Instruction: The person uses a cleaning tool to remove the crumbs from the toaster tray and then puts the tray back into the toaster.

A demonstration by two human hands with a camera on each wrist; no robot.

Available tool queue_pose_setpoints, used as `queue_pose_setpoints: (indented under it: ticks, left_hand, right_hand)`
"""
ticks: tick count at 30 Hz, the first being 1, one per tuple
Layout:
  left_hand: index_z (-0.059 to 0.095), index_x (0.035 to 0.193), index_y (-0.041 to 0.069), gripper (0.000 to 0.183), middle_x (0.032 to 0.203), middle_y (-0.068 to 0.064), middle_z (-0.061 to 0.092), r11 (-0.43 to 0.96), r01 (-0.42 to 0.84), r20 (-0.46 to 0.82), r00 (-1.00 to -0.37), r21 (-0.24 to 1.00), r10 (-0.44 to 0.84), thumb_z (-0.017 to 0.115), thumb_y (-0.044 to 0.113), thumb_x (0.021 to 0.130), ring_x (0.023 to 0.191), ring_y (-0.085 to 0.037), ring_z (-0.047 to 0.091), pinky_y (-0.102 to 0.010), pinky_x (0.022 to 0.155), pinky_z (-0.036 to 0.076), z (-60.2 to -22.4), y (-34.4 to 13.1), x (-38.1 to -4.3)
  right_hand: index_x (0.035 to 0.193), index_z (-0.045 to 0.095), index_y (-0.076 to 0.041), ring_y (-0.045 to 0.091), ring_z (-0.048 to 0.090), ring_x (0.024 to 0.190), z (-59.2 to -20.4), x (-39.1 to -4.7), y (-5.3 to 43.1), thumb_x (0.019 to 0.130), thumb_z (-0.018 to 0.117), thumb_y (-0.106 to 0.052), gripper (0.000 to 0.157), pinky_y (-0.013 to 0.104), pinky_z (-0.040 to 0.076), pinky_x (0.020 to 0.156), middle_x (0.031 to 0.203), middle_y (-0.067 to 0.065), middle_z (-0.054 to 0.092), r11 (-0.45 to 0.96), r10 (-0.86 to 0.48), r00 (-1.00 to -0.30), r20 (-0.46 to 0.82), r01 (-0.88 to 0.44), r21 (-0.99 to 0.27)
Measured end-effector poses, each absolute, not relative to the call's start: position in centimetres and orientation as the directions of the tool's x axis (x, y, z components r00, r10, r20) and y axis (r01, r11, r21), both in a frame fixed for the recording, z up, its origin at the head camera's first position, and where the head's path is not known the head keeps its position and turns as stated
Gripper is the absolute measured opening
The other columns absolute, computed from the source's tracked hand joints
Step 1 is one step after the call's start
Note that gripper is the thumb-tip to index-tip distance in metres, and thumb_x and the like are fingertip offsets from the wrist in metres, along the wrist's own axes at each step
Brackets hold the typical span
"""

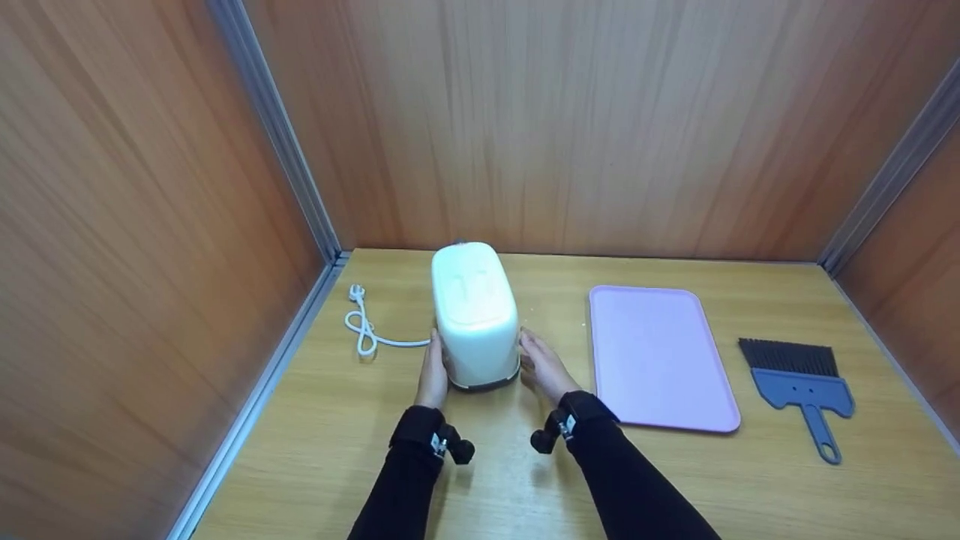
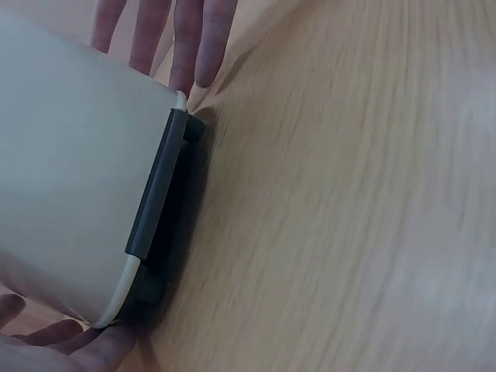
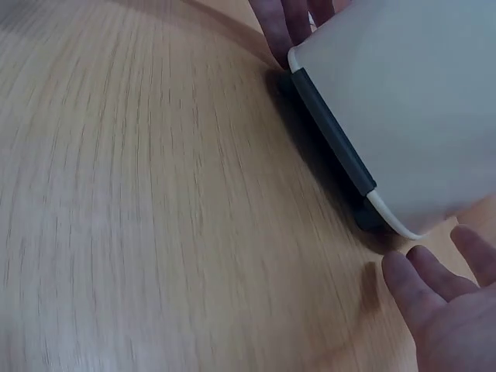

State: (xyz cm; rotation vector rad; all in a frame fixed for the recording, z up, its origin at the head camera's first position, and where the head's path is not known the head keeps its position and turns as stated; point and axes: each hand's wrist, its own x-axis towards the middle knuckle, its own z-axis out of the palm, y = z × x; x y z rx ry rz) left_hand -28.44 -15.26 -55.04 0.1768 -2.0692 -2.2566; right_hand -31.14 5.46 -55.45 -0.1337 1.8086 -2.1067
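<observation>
A white, toaster-shaped appliance [image 1: 475, 315] with a rounded lid and a dark base stands on the wooden table. Its white cord [image 1: 403, 343] runs out to the left and ends in a plug [image 1: 357, 293]. My left hand [image 1: 433, 375] lies along the appliance's left side, fingertips right at its lower edge in the left wrist view. On the other side is my right hand [image 1: 546, 369], fingers extended and thumb apart. In the right wrist view, the right fingers [image 3: 415, 291] are close beside the bottom corner, and the dark base strip [image 3: 335, 132] faces me.
A lilac tray [image 1: 664, 360] lies flat to the right of the appliance. Beyond it, near the right side, is a blue hand brush [image 1: 802, 390] with dark bristles. Wooden panels [image 1: 585, 127] enclose the table [image 1: 300, 450] at the back and both sides.
</observation>
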Motion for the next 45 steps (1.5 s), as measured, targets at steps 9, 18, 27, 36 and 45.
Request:
queue_pose_setpoints:
  ticks: [9,18,27,36,45]
  left_hand:
    - [0.021,0.170,0.011,0.072,0.178,-0.012,0.015,-0.132,-0.043,-0.060,-0.990,0.990,-0.129,0.018,0.057,0.115,0.164,-0.031,0.007,-0.053,0.133,0.004,-55.0,-14.5,-28.3]
    - [0.029,0.167,0.004,0.076,0.174,-0.020,0.023,-0.090,0.054,0.042,-0.990,0.994,-0.138,0.019,0.058,0.114,0.162,-0.038,0.012,-0.057,0.132,0.006,-56.5,-15.4,-28.9]
    - [0.030,0.168,0.013,0.074,0.175,-0.009,0.028,-0.068,0.004,-0.006,-0.990,0.998,-0.143,0.018,0.061,0.113,0.163,-0.032,0.014,-0.052,0.132,0.011,-58.2,-16.1,-30.4]
    - [0.041,0.164,0.015,0.073,0.170,-0.007,0.038,-0.036,0.061,0.056,-0.988,0.997,-0.141,0.020,0.062,0.113,0.161,-0.030,0.023,-0.050,0.131,0.018,-60.6,-17.1,-32.1]
    - [0.037,0.165,0.006,0.078,0.172,-0.017,0.032,-0.082,0.121,0.110,-0.986,0.989,-0.124,0.019,0.061,0.113,0.162,-0.036,0.017,-0.054,0.133,0.005,-57.1,-16.3,-30.4]
  right_hand:
    - [0.168,0.020,0.000,0.047,0.017,0.159,-55.8,-30.9,4.9,0.118,0.036,-0.034,0.063,0.057,0.015,0.131,0.175,0.023,0.016,-0.211,-0.335,-0.934,-0.123,0.202,-0.957]
    - [0.167,0.022,0.003,0.049,0.025,0.156,-55.7,-31.1,4.1,0.118,0.039,-0.032,0.062,0.058,0.024,0.129,0.171,0.029,0.023,-0.178,-0.287,-0.950,-0.122,0.178,-0.968]
    - [0.167,0.024,0.002,0.048,0.025,0.157,-55.5,-31.1,4.0,0.118,0.040,-0.033,0.063,0.057,0.024,0.129,0.172,0.028,0.023,-0.149,-0.281,-0.951,-0.132,0.179,-0.972]
    - [0.167,0.021,0.003,0.048,0.023,0.157,-55.1,-31.1,4.1,0.118,0.039,-0.034,0.064,0.058,0.022,0.130,0.173,0.027,0.020,-0.163,-0.291,-0.948,-0.131,0.184,-0.969]
    - [0.168,0.025,-0.003,0.050,0.029,0.155,-53.6,-30.9,3.9,0.116,0.040,-0.043,0.067,0.059,0.026,0.129,0.174,0.023,0.021,-0.113,-0.289,-0.944,-0.159,0.199,-0.974]
